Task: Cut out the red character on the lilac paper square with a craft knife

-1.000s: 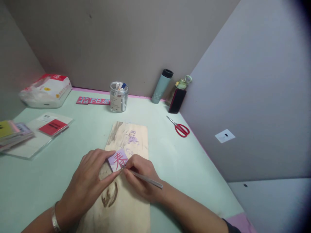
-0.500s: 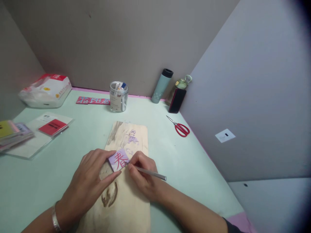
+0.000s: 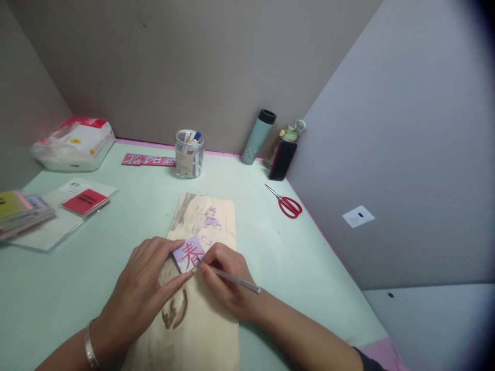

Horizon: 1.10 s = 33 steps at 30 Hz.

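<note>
My left hand (image 3: 143, 283) holds a small purple carving block (image 3: 185, 248) by its edges, thumb below and fingers above. The block's top carries a red Chinese character, and pale cut areas show around it. In my right hand (image 3: 228, 278) is a slim silver carving knife (image 3: 243, 283), gripped like a pen. Its tip meets the block's lower right part; the fingers partly cover that spot. Beneath both hands lies a wooden board (image 3: 216, 330) with dark stains. Purple shavings (image 3: 211, 220) are scattered on its far half.
Red-handled scissors (image 3: 289, 206) lie to the right. Behind stand a jar of tools (image 3: 189, 159), a teal bottle (image 3: 258, 138), a green-lidded bottle (image 3: 289, 133) and a phone (image 3: 283, 161). Left are red carved blocks (image 3: 149, 159), a tissue pack (image 3: 77, 147) and packaged sheets (image 3: 85, 201).
My right hand has shifted slightly left, and the knife's handle end has dropped a little. The left hand and the block have hardly moved.
</note>
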### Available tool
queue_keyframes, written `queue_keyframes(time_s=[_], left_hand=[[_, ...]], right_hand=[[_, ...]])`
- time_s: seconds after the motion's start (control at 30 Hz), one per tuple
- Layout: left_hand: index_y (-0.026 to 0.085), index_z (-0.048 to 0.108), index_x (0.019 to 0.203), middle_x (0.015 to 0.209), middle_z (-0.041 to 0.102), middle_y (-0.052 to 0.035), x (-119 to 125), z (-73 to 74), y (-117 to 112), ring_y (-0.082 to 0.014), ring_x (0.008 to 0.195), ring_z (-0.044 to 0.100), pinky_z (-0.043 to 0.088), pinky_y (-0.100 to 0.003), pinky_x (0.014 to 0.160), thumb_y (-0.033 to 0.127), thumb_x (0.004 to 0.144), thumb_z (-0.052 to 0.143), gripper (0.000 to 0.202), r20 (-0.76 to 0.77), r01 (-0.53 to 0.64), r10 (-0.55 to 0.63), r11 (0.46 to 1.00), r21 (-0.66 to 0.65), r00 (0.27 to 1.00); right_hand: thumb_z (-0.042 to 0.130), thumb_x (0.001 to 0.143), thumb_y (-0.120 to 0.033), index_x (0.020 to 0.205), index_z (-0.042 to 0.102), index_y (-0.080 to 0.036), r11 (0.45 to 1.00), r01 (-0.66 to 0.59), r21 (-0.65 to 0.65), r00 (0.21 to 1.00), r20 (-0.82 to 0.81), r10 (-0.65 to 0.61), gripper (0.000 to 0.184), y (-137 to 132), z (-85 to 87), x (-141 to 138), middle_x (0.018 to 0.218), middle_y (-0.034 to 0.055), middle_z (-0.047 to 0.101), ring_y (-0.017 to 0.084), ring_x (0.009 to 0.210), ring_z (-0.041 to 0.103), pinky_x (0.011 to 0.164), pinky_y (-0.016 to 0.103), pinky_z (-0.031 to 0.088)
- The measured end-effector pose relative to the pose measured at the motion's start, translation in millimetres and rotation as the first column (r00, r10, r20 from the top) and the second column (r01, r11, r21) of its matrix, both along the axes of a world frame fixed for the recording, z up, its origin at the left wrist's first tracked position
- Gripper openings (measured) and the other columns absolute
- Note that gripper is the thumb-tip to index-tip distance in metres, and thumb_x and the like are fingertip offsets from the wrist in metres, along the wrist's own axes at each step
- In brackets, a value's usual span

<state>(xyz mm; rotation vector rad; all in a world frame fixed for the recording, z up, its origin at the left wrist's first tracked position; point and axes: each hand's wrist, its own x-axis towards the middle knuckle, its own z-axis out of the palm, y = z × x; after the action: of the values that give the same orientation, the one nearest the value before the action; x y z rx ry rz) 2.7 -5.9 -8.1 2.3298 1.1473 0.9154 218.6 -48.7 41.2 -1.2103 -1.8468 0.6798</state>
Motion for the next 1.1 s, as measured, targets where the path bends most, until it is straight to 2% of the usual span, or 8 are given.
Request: queue_keyframes(time_s=[0.13,0.7,0.93,1.1], left_hand=[[0.029,0.053,0.133,0.114,0.062,-0.0033,0.5,0.4,0.4,-0.0274,0.108,0.059,0.046,-0.044,0.094,0.054,0.100,0.061,0.042,0.009,-0.003,0.003,1.000,0.005,1.000],[0.029,0.053,0.133,0.113,0.063,-0.0037,1.1,1.5,-0.4,-0.0279,0.107,0.060,0.046,-0.044,0.094,0.057,0.100,0.059,0.044,0.019,-0.005,0.005,1.000,0.020,1.000],[0.030,0.051,0.135,0.115,0.062,-0.0038,0.7,1.7,-0.7,-0.0277,0.108,0.059,0.044,-0.043,0.095,0.052,0.101,0.060,0.042,-0.006,0.011,-0.011,0.999,0.031,1.000],[0.029,0.051,0.135,0.115,0.062,-0.0037,0.6,0.5,-1.2,-0.0275,0.109,0.059,0.044,-0.043,0.095,0.051,0.101,0.060,0.042,-0.011,0.007,-0.007,1.000,0.024,1.000]], right_hand=[[0.050,0.098,-0.021,0.083,0.049,-0.022,0.998,-0.025,0.060,1.000,0.020,0.024,0.015,0.3,-2.0,0.1,0.077,-0.0003,0.056,0.012,0.066,0.049,0.062,0.025,0.040],[0.052,0.097,-0.019,0.084,0.048,-0.023,0.981,-0.076,0.178,0.996,0.061,0.066,0.015,0.1,-10.1,-1.5,0.076,-0.0006,0.054,0.013,0.066,0.049,0.060,0.026,0.039],[0.050,0.095,-0.021,0.081,0.049,-0.022,0.997,0.069,0.030,0.997,-0.037,-0.068,0.013,-4.2,-1.9,-1.4,0.073,-0.0017,0.053,0.012,0.061,0.048,0.060,0.026,0.038],[0.051,0.094,-0.023,0.080,0.049,-0.022,0.996,0.085,-0.031,0.995,-0.042,-0.086,0.015,-3.2,1.1,-1.1,0.070,-0.0030,0.050,0.012,0.060,0.045,0.059,0.026,0.037]])
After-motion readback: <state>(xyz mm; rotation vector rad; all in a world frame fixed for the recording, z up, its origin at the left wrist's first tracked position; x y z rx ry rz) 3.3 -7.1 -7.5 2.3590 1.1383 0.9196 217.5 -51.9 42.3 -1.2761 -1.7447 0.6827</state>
